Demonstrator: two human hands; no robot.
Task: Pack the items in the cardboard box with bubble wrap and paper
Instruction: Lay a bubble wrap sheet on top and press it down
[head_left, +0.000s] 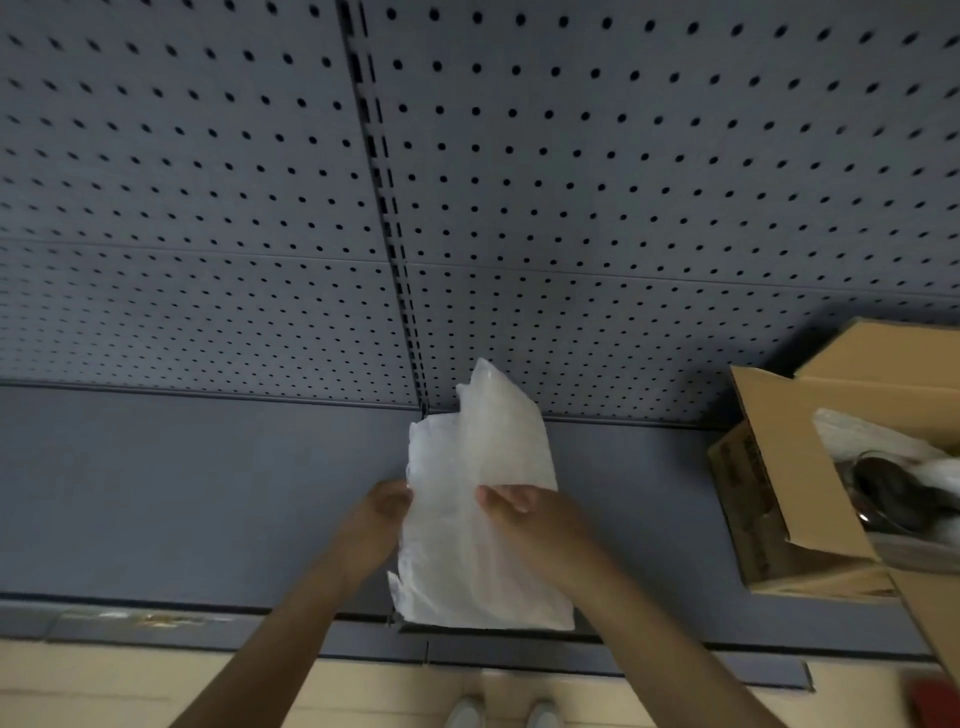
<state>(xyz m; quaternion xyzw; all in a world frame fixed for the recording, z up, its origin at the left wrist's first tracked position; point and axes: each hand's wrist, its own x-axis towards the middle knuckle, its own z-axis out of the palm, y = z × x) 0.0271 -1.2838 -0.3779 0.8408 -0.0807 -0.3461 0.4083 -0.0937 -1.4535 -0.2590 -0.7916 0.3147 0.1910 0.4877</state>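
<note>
A translucent white sheet of bubble wrap (478, 499) is held upright over the grey shelf, folded on itself. My left hand (382, 512) pinches its left edge, fingers partly hidden behind the sheet. My right hand (524, 525) grips the front of the sheet from the right. An open cardboard box (769, 499) stands at the right end of the shelf, flaps raised. Inside it lie white wrapping (862, 436) and a dark shiny item (893, 493), cut off by the frame's edge.
The grey shelf (208, 493) runs across the view, backed by a grey pegboard wall (467, 182) with a slotted upright. The shelf's front lip (156, 621) is scuffed. Below are a pale floor and the tips of my shoes (501, 714).
</note>
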